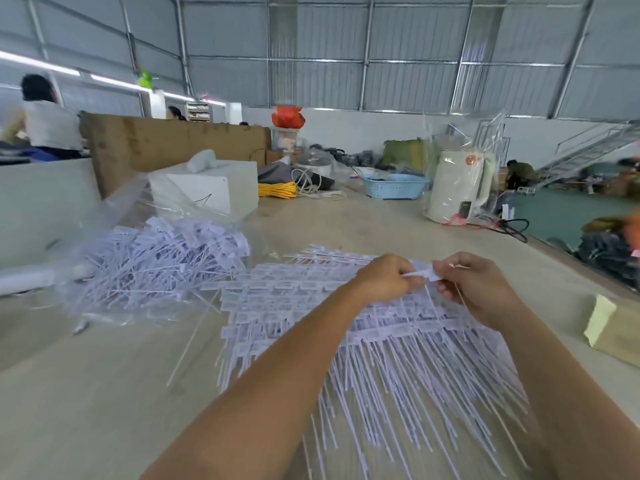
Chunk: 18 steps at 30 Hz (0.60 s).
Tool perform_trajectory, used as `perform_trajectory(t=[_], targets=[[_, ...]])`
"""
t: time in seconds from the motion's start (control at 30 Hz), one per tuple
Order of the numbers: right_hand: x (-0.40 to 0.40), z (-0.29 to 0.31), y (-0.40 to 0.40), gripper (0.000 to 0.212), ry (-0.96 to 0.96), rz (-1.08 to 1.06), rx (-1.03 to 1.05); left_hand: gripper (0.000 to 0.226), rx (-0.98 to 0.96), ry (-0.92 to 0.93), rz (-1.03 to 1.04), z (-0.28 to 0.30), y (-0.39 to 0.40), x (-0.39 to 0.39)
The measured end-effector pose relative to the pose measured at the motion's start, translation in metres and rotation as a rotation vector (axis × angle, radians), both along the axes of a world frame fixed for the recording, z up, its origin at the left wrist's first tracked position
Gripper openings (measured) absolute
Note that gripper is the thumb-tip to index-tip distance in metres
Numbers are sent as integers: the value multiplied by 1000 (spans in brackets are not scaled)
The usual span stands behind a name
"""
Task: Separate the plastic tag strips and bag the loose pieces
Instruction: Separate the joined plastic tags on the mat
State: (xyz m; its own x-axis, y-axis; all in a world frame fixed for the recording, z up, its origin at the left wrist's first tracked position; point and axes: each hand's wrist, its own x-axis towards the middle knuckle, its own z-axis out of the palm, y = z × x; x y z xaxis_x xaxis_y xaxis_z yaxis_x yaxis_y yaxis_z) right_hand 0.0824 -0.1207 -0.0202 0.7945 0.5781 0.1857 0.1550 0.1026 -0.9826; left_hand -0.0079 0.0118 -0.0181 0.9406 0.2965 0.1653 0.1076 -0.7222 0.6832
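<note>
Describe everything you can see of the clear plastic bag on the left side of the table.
The clear plastic bag lies crumpled on the table, left of the joined tag strips. It looks like thin, glossy, see-through film, with its mouth apparently open toward the strips. Inside sits a heap of loose white tags, their thin tails pointing many ways, some poking out. Neither of the hands touches it.

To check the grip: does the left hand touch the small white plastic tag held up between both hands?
Touching. The head view shows the left hand pinching one end of the small white plastic tag.
</note>
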Motion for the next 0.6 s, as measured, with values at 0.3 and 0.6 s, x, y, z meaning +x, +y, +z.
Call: perform_trajectory(t=[0.3,0.6], targets=[[-8,-5,-5,22,-394,0,-101,44,-339,-97,91,-2,-2,7],[7,-8,-3,18,-477,-402,43,27,-533,-98,103,4,4,3]])
